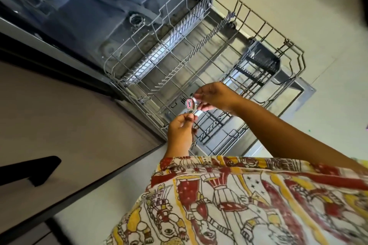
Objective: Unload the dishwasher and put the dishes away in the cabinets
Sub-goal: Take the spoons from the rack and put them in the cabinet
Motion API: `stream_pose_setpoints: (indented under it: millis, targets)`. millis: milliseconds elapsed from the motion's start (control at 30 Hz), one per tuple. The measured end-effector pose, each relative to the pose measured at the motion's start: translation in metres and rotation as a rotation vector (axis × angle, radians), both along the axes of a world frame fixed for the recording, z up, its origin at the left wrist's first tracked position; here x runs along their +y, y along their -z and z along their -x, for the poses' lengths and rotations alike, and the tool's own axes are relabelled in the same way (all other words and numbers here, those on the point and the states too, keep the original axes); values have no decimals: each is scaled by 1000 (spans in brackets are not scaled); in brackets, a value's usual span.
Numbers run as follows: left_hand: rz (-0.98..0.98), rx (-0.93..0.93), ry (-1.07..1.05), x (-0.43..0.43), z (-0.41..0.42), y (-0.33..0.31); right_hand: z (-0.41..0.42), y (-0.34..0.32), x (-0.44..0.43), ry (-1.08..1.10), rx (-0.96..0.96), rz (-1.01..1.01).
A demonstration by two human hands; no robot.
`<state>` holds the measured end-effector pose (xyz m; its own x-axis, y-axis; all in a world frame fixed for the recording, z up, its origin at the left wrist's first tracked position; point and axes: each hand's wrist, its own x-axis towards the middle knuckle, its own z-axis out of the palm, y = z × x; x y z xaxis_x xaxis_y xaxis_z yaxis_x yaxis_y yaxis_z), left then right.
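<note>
**Both hands on a small labelled metal piece over the lower rack**

I see the right hand (216,97) and left hand (180,132) meeting above the near edge of the pulled-out lower rack (199,49). The right fingers pinch a small shiny metal piece (196,103) bearing a pink-edged label (189,104). The left fingers, curled, pinch metal just below the label; I cannot tell whether it is the same piece. A dark cutlery basket (262,61) sits at the rack's far side. A cabinet front (59,105) stands beside the dishwasher.

light: bright, even daylight | glare: rack (151,59) tines | edges: wide-angle bending | focus: slightly soft
</note>
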<state>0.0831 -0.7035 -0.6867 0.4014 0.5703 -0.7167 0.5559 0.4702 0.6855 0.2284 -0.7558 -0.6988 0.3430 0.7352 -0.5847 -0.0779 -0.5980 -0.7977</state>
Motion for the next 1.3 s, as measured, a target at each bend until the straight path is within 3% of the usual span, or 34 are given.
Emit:
stream_pose_setpoints:
  millis: [33, 133, 200, 267, 400, 533, 633, 800, 1000, 1300]
  targets:
    - [-7, 20, -14, 0, 1, 1, -1, 4, -1, -12, 24, 15]
    - [26, 66, -122, 2, 7, 7, -6, 27, -7, -299, -427, 143]
    - [47, 97, -152, 3, 11, 10, -5, 46, -16, -415, -605, 293]
    - [58, 111, -168, 3, 14, 14, 0, 59, -22, -503, -706, 388]
    - [92, 97, -228, 5, 17, 20, 7, 75, -26, -646, -927, 396]
    - [111, 86, -272, 5, 22, 23, 2, 84, -20, -653, -956, 455]
    - [110, 101, -296, 2, 28, 25, -5, 75, -15, -582, -850, 415]
    - [78, 82, -278, -9, 34, 22, 4, 41, -26, -164, -550, 188]
    - [44, 34, -198, -22, 61, 2, 61, -3, -39, 302, 241, -5]
    - [206, -133, -291, -27, 161, -34, 175, -41, -57, 660, 774, -303]
